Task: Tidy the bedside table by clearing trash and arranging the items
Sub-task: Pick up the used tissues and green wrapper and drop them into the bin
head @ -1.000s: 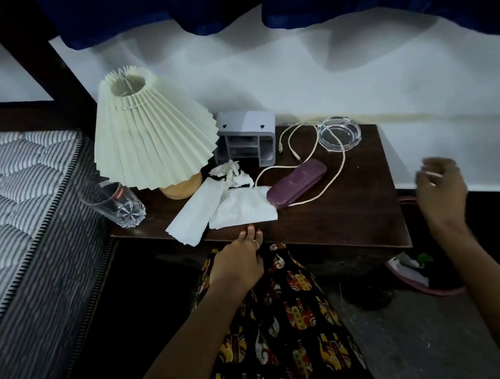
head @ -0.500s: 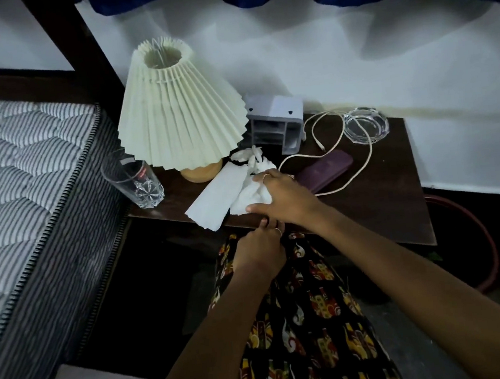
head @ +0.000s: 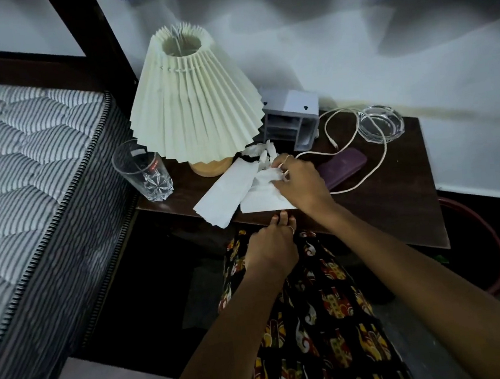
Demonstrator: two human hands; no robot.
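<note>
White tissues lie in a heap on the dark wooden bedside table [head: 399, 213]: a flat sheet [head: 224, 192] hangs over the front edge, and a crumpled piece [head: 264, 177] sits beside it. My right hand [head: 300, 181] rests on the heap, fingers pinched on the crumpled tissue. My left hand [head: 274, 242] is at the table's front edge, fingers curled against it, holding nothing that I can see. A purple case [head: 345, 167] lies right of my right hand, with a white cable [head: 361, 146] looped around it.
A pleated cream lamp [head: 194, 108] stands at the back left, a drinking glass [head: 145, 172] at the left corner. A small grey organiser [head: 293, 116] and a glass ashtray [head: 380, 123] sit at the back. A striped mattress [head: 24, 169] borders the left; a red-rimmed bin [head: 492, 244] is right of the table.
My right hand came from over the bin on the right to the tissue heap and closed on the crumpled tissue. My left hand stayed at the table edge. The view shifted closer.
</note>
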